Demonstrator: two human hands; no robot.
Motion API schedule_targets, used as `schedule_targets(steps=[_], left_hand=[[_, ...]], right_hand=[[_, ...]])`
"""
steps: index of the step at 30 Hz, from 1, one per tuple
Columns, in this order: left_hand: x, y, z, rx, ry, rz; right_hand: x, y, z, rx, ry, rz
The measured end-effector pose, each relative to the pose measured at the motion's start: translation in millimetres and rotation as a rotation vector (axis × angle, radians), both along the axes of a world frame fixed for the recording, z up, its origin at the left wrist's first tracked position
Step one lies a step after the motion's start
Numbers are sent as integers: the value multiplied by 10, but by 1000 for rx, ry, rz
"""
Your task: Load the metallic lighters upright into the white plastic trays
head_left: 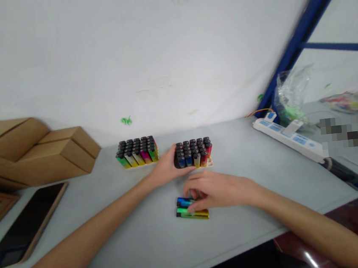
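My left hand (pixel 166 167) is wrapped around the left end of a tray of lighters (pixel 197 160), thumb along the front and fingers behind. The lighters stand upright in tight rows with black tops; blue, silver and red bodies show in front. My right hand (pixel 212 189) is bent over a few loose lighters lying on the table just in front of that tray. Its thumb and fingers close on a shiny green lighter (pixel 182 210). A blue lighter (pixel 182 201) lies behind it, partly hidden by the fingers, and a green-gold lighter (pixel 194 215) in front.
Another tray of upright lighters (pixel 136 157) stands to the left. Cardboard boxes (pixel 72 156) and a dark-screened phone or tablet (pixel 31 220) occupy the table's left side. A white power strip (pixel 290 139) runs along the right, near a clear plastic bag (pixel 290 96) and a blue frame (pixel 302 31).
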State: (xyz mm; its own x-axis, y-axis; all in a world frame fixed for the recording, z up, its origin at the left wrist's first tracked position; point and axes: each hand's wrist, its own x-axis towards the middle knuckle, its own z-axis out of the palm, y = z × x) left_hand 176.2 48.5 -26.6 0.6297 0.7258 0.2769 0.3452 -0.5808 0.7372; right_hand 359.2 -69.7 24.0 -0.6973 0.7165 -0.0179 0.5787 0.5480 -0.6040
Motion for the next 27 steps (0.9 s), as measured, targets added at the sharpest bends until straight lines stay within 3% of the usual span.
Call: schedule_targets(steps=[3, 7, 11, 13, 17, 19, 27], left_hand=[[-9, 5, -4, 12, 15, 0], [-10, 15, -26, 11, 10, -20], [-3, 36, -54, -1, 5, -10], [-4, 45, -50, -17, -9, -22], [-28, 53, -1, -28, -38, -77], [-43, 57, 19, -3, -42, -119], [-30, 54, 9, -28, -64, -133]], right_hand=[[-179, -65, -96, 167, -90, -92], [-179, -63, -135, 88, -123, -64], [-72, 3, -124, 126, 43, -90], [-23, 34, -102, 38, 179, -104], [10, 64, -74, -319, 461, -97], [-4, 65, -72, -362, 567, -95], [-61, 36, 10, 5, 522, -355]])
